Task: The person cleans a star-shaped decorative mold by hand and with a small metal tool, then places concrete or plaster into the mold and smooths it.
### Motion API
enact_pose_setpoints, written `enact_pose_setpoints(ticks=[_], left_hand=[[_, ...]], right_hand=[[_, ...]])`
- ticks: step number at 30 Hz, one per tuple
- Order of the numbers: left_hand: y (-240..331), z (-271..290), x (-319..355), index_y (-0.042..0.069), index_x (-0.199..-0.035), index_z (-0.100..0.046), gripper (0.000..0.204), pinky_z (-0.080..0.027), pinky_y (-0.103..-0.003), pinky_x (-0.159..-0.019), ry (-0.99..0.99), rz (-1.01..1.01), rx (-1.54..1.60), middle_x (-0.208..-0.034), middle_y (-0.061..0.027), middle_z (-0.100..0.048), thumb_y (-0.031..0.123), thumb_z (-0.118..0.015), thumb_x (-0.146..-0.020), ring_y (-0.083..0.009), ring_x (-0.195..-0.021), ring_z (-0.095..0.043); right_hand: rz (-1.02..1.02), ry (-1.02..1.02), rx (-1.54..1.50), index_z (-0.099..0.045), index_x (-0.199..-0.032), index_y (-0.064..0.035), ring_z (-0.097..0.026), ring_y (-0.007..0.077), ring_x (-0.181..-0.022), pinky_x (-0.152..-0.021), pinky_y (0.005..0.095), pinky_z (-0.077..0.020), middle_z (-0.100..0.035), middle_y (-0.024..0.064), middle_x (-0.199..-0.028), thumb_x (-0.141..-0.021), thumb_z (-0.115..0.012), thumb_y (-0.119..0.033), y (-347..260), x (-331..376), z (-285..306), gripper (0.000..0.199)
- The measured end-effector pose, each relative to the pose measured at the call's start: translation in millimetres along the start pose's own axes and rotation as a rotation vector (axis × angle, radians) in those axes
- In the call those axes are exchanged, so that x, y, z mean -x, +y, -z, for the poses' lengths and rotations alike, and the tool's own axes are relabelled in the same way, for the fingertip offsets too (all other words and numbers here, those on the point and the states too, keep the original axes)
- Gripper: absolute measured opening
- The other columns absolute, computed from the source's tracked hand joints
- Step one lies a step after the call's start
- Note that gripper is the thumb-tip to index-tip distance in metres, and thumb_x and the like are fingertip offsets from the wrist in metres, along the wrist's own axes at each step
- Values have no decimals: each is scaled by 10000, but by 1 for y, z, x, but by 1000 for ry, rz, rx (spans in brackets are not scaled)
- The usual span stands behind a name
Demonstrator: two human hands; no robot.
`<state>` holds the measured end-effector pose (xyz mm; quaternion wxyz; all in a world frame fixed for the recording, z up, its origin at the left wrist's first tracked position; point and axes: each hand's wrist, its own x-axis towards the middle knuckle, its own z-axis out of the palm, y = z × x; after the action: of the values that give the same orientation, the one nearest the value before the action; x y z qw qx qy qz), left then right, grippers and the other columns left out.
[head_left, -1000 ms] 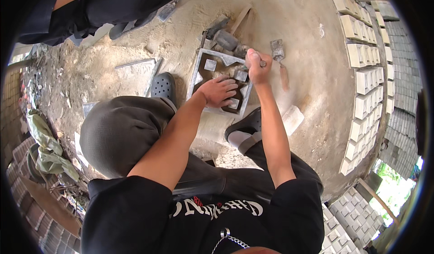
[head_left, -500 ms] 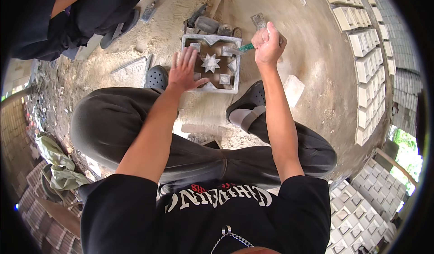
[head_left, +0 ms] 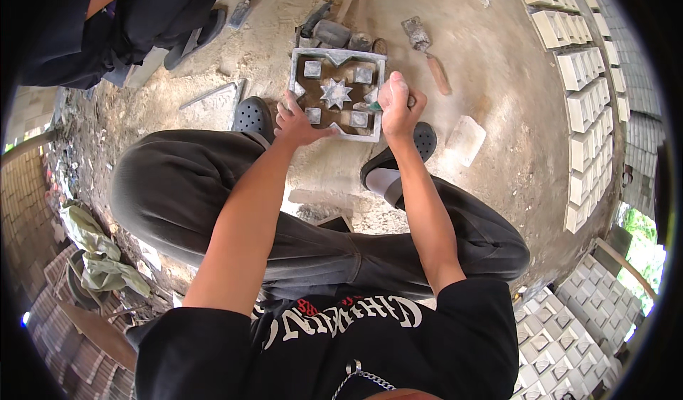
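Observation:
Between my feet a square grey mould (head_left: 294, 69) lies on the ground, with a raised star (head_left: 335, 94) at its centre, square blocks near the corners and pointed pieces along the sides. My left hand (head_left: 300, 126) rests at its lower left corner, fingers apart, holding nothing. At the right side, my right hand (head_left: 400, 109) is closed round a green-handled tool (head_left: 374, 106), thumb up. The tool's tip reaches into the mould beside the star; its head is too small to make out.
Beyond the mould lie a mallet-like tool (head_left: 331, 33) and a wooden-handled trowel (head_left: 417, 35). A pale slab (head_left: 466, 140) sits to the right. Rows of pale cast blocks (head_left: 587, 101) stand farther right. Another person's dark-clothed legs (head_left: 160, 16) are at upper left.
My right hand has come down and left, closer to the mould's right side. My left hand has slid from over the mould's left part to its lower left corner.

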<state>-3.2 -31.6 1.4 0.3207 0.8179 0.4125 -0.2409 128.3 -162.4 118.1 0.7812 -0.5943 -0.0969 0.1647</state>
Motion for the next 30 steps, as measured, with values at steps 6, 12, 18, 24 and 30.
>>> enact_pose_setpoints(ticks=[6,12,18,24,30], left_hand=[[-4,-2,-8,113,-1428,250,1532,-211,-645,-1033,-63,17,39,-1468,-352,-7,703,-793,-473,-474,-1383,-74],[-9,-6,-4,105,-1434,233,1521,-208,-671,-1016,4,-34,93,-1464,-356,-15,698,-793,-480,-473,-1383,-56],[-8,-8,-6,92,-1437,222,1525,-207,-676,-1007,-25,-6,67,-1469,-332,-33,696,-795,-475,-474,-1377,-69],[-11,-11,-11,106,-1439,218,1517,-205,-686,-1004,14,-20,93,-1465,-343,-19,683,-803,-477,-493,-1371,-64],[-11,-13,-11,125,-1438,226,1516,-197,-692,-1008,1,-10,84,-1466,-350,6,683,-803,-474,-496,-1375,-38]], right_hand=[[302,-112,290,-352,-544,-65,-324,65,-467,-446,261,-219,-381,-23,-535,-927,-478,-141,47,2,3,410],[248,-118,272,-389,-533,-22,-349,83,-448,-425,296,-250,-369,-9,-483,-910,-496,-152,36,9,10,413],[433,-169,354,-350,-551,-51,-330,85,-461,-439,273,-237,-372,-7,-518,-905,-461,-118,59,10,2,376],[242,-67,106,-348,-527,-37,-312,74,-429,-413,283,-203,-357,-11,-484,-895,-486,-117,46,4,3,401],[226,-1,149,-350,-522,-43,-343,79,-440,-413,273,-224,-372,-6,-483,-898,-487,-133,38,3,0,411]])
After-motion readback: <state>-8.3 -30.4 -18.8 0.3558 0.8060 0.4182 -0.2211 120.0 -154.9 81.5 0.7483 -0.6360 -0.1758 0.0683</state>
